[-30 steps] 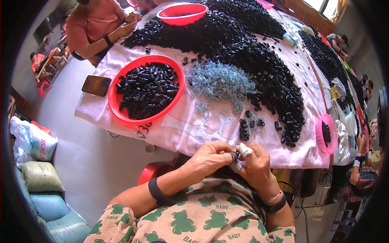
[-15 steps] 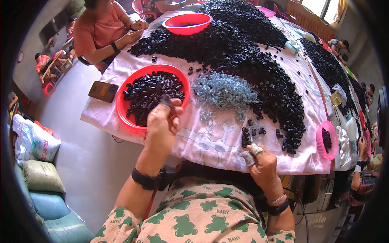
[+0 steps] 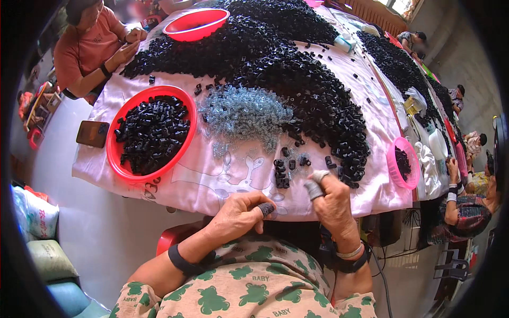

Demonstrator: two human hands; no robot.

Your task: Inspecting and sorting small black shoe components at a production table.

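Observation:
My left hand (image 3: 238, 214) is at the table's front edge, its fingers curled in and a dark cover on one fingertip. Whatever it holds, if anything, is hidden. Close to the small black plastic parts (image 3: 282, 174) at the front, my right hand (image 3: 335, 204) pinches thumb and forefinger, both wrapped in pale covers; I cannot make out anything between them. Beyond the hands lies a heap of small clear bluish springs (image 3: 246, 114). A big pile of black plastic parts (image 3: 318, 106) curves around it. On the left, a red basin (image 3: 112, 153) holds many of these parts.
A phone (image 3: 92, 133) lies left of the basin. Another red basin (image 3: 172, 32) rests on the far pile, and a pink basket (image 3: 392, 168) stands at right. A person (image 3: 85, 47) sits across at the far left; others work along the right. Sacks (image 3: 50, 259) lie on the floor.
My left hand has come back from over the red basin to the table's front edge. My right hand has shifted a little away from the loose parts. The whole view has swung right.

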